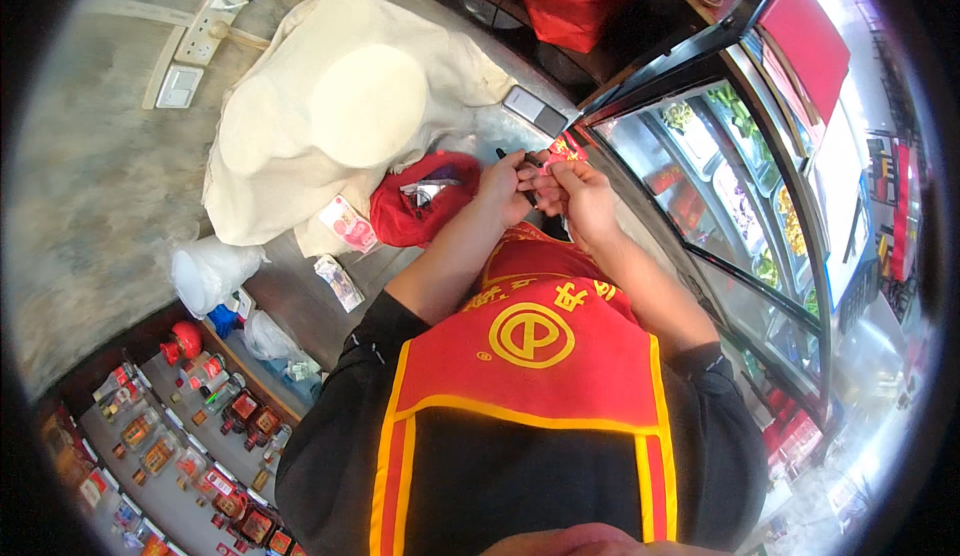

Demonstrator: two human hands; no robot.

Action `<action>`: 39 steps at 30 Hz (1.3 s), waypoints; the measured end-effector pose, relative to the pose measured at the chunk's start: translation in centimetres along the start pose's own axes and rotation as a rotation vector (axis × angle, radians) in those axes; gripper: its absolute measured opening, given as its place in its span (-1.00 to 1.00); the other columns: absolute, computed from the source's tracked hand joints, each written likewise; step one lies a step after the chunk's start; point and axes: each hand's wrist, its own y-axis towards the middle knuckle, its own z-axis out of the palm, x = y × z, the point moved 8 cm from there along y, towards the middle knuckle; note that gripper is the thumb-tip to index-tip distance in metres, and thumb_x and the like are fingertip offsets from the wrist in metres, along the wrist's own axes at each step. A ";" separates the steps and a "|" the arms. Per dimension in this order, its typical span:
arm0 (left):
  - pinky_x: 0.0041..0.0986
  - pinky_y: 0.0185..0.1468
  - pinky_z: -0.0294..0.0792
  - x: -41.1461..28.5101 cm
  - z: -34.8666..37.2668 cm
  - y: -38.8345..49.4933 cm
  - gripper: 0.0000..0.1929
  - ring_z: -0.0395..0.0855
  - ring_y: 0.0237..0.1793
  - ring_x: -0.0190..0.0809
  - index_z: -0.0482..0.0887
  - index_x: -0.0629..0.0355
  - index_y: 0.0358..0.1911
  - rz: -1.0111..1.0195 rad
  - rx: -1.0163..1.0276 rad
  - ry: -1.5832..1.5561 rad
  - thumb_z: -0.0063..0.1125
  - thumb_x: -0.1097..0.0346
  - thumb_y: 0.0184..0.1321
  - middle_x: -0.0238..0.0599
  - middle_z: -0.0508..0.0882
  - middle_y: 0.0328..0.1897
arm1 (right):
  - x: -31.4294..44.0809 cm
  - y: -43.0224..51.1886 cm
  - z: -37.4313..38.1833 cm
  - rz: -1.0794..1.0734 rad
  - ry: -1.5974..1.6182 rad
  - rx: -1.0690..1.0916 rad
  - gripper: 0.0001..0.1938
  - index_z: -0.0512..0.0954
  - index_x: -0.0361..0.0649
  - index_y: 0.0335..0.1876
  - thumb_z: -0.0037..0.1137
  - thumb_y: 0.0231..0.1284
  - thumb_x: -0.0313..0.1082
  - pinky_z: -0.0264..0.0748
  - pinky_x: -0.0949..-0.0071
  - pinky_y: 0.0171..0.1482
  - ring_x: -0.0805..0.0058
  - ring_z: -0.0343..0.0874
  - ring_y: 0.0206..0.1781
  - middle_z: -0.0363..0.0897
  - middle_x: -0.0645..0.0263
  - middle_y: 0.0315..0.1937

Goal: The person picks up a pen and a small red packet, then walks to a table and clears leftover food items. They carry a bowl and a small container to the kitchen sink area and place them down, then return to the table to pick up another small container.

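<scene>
Both my hands are together in front of the red apron (525, 376) with yellow trim. My left hand (508, 187) is closed around a slim black object (531, 161), perhaps a pen; the fingers cover much of it. The thumb and forefinger of my right hand (587, 192) pinch together against the left fingertips. What lies between them is too small to tell. Just beyond the hands is a red packet (568, 149) with yellow writing, partly hidden by them. An open red cloth bag (390, 211) with small items inside sits beside my left wrist.
A cream cloth (262, 121) drapes over a round-topped object on the counter. Banknotes (349, 224) lie near it, and a grey handheld device (535, 111) rests beyond my hands. A glass display case (720, 271) with food trays stands at right. Bottles (159, 452) line shelves at lower left.
</scene>
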 end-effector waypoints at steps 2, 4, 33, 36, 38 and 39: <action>-0.57 -0.48 0.28 -0.7 2.9 -1.6 -0.60 0.29 -0.60 -0.45 0.68 0.25 -0.08 -0.030 0.051 -0.142 -0.25 0.14 0.66 -0.51 0.41 -0.56 | 3.0 -1.8 0.1 -0.195 -0.291 -0.083 -0.82 0.61 -0.27 0.07 0.07 0.59 -0.37 0.53 0.60 -0.40 0.57 0.65 -0.41 0.78 0.20 -0.25; -0.62 -0.45 0.28 -1.3 5.7 -3.8 -0.60 0.26 -0.59 -0.49 0.64 0.29 -0.10 -0.050 0.168 -0.212 -0.28 0.16 0.68 -0.53 0.35 -0.59 | 5.8 -3.8 0.7 -0.393 -0.371 -0.146 -0.85 0.66 -0.29 0.02 0.23 0.48 -0.42 0.59 0.57 -0.21 0.65 0.66 -0.25 0.76 0.28 -0.27; -0.51 -0.43 0.57 -6.2 15.9 -18.8 -0.69 0.69 -0.55 -0.31 0.42 0.23 0.07 0.828 0.312 0.340 -0.14 0.08 0.68 0.07 0.81 -0.20 | 12.8 -15.4 4.5 -1.035 -0.558 -0.200 -0.83 0.69 -0.29 0.03 0.31 0.42 -0.47 0.54 0.59 -0.02 0.64 0.64 -0.13 0.74 0.34 -0.19; -0.50 -0.45 0.63 -6.2 16.1 -20.2 -0.72 0.77 -0.52 -0.23 0.33 0.24 0.09 0.954 0.360 0.434 -0.22 0.13 0.70 0.19 0.79 -0.18 | 12.1 -15.0 3.8 -0.929 -0.469 -0.161 -0.82 0.69 -0.34 0.03 0.32 0.41 -0.48 0.53 0.57 0.04 0.61 0.65 -0.06 0.74 0.30 -0.12; -0.48 -0.42 0.65 -6.0 16.2 -20.8 -0.74 0.80 -0.48 -0.19 0.30 0.23 0.10 1.001 0.401 0.465 -0.23 0.14 0.70 0.22 0.78 -0.16 | 11.7 -14.7 3.6 -0.878 -0.426 -0.137 -0.82 0.69 -0.35 0.03 0.33 0.40 -0.49 0.53 0.57 0.07 0.59 0.66 -0.05 0.75 0.28 -0.11; -0.48 -0.42 0.65 -6.1 16.1 -20.9 -0.73 0.81 -0.47 -0.19 0.30 0.23 0.10 1.012 0.409 0.449 -0.23 0.14 0.70 0.22 0.78 -0.16 | 11.6 -14.6 3.6 -0.865 -0.419 -0.130 -0.82 0.69 -0.35 0.03 0.33 0.40 -0.48 0.53 0.56 0.08 0.59 0.66 -0.05 0.75 0.27 -0.10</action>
